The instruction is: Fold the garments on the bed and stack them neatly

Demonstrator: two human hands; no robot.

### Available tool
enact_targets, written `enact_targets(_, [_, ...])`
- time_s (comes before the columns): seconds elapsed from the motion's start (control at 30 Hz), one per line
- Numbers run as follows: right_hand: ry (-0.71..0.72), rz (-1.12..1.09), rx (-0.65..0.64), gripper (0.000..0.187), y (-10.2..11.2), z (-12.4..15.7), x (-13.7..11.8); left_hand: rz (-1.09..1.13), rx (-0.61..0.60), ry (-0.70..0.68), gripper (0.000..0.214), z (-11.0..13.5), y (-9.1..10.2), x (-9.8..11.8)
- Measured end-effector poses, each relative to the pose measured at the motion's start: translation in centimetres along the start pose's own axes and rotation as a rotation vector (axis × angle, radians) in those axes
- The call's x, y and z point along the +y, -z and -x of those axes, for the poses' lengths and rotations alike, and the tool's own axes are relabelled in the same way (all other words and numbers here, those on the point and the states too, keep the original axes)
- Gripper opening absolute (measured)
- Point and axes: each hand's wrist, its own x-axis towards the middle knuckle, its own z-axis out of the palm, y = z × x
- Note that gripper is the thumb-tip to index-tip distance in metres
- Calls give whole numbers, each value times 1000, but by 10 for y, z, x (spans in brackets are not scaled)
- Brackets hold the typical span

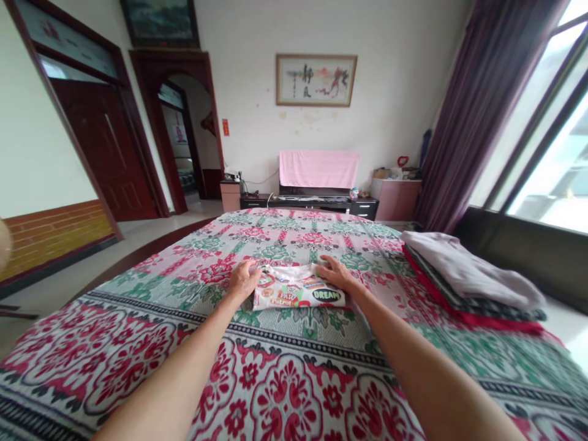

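Note:
A folded white children's T-shirt [287,291] with colourful printed patches lies in front of me on the patterned blanket [285,392]. Its collar edge faces away from me, and the prints include the words "Paw Patrol" and "DREAM". At the shirt's far left corner, my left hand [243,279] is closed, with thumb and fingers on the cloth. My right hand [335,273] grips the far right corner in a similar way. The fingertips under the fabric are partly hidden.
To the right sits a stack of folded clothes [473,282], pale on top, with dark patterned and red pieces below. Beyond the blanket stand a low black cabinet [365,208] and a screen draped with a pink cloth [319,169]. A purple curtain [487,104] hangs by the window.

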Motion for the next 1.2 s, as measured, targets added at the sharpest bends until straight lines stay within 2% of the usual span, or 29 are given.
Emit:
enact_targets(0.13, [-157,-262,106,51,12,13,1,-12,-9,-12,23,12,8,0])
enact_targets(0.2, [-191,-231,151,49,20,25,-2,6,-13,-63,18,17,10,-3])
enact_targets(0.33, [-167,-1,225,28,38,56,-18,47,-30,-110,14,23,9,-9])
enact_targets(0.4, [-198,77,204,24,45,70,-27,60,-53,-138,16,24,8,-11])
enact_targets(0.5, [-296,140,70,25,50,87,-35,55,-61,-193,23,23,5,-12])
enact_targets(0.6, [-369,166,-61,37,48,96,-38,34,-62,-260,35,23,1,-12])
enact_targets(0.67, [-405,175,-81,45,45,99,-40,20,-58,-298,42,24,-1,-11])
enact_targets(0.83, [-419,234,-7,44,36,99,-47,-47,-47,-291,50,22,-4,-10])
enact_targets(1.1, [-391,277,59,32,22,101,-46,-98,-218,-174,56,16,0,-8])
enact_targets(1.2, [-412,273,68,38,23,98,-47,-100,-184,-114,55,15,1,-4])
